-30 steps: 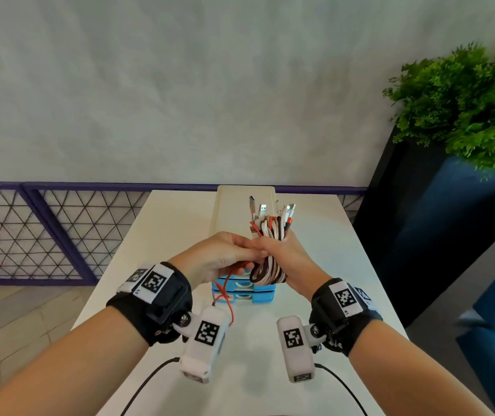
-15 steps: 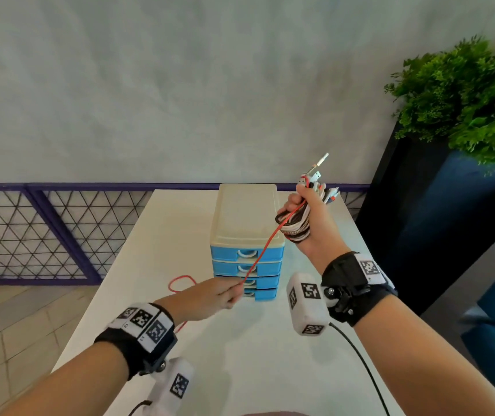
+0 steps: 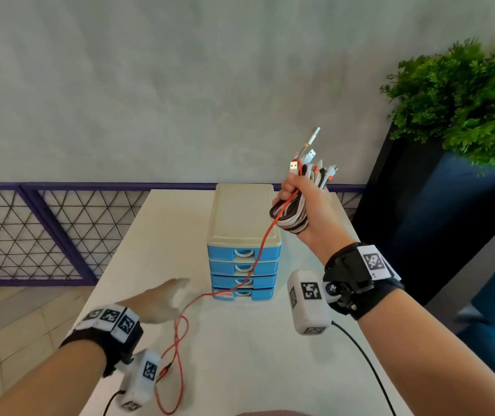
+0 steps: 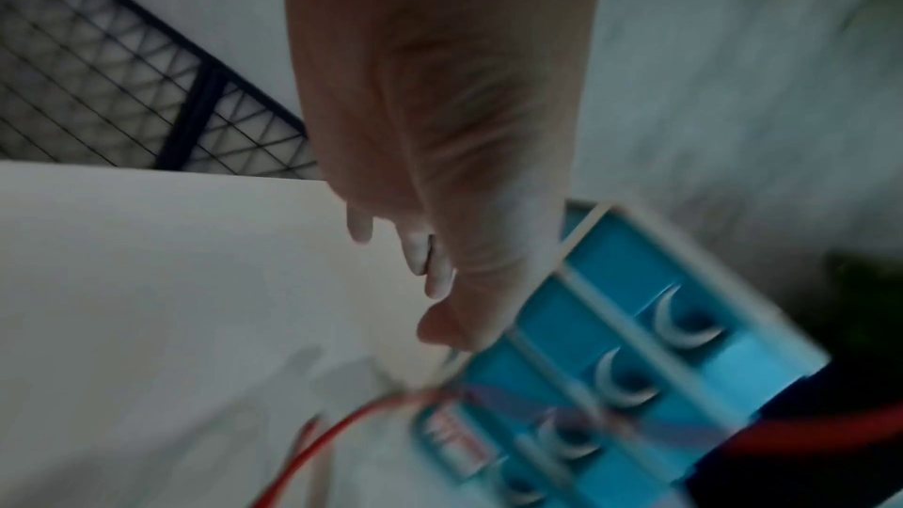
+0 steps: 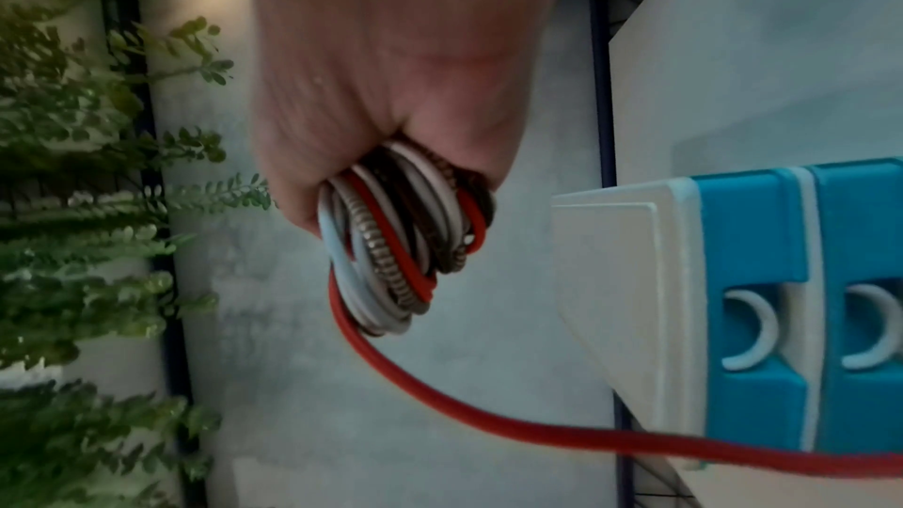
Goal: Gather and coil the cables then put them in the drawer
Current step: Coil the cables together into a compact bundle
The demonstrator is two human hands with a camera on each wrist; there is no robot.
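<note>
Hands first: right hand (image 3: pixel 303 205) raised above the bench, just right of the drawer unit's top, fist clenched round a coiled bundle of cables (image 3: pixel 289 216), white, black, braided and red strands looped together, plug ends (image 3: pixel 309 159) sticking up out of the top of the fist. Left hand (image 3: pixel 162 304) low over the bench, left of the drawer unit, fingers loosely extended, released, holding nothing; blurred in both the head and left wrist views. Then by size. Grey wall (image 3: pixel 180 85) fills the background. White bench (image 3: pixel 240 355) runs away from the viewer. Green plant (image 3: pixel 465 94) in a dark planter stands to the right of the bench. Purple-framed mesh railing (image 3: pixel 30 232) behind and to the left. Drawer unit (image 3: pixel 243 235), cream top, four blue drawers, all closed, stands mid-bench. Red cable (image 3: pixel 262 244) runs from the bundle down across the drawer fronts, then along the bench towards the viewer, lying in loose loops near the left wrist; its free end (image 3: pixel 165 370) lies just beside the left wrist camera. A small red-and-white label shows on the lowest drawer front; unreadable.
</note>
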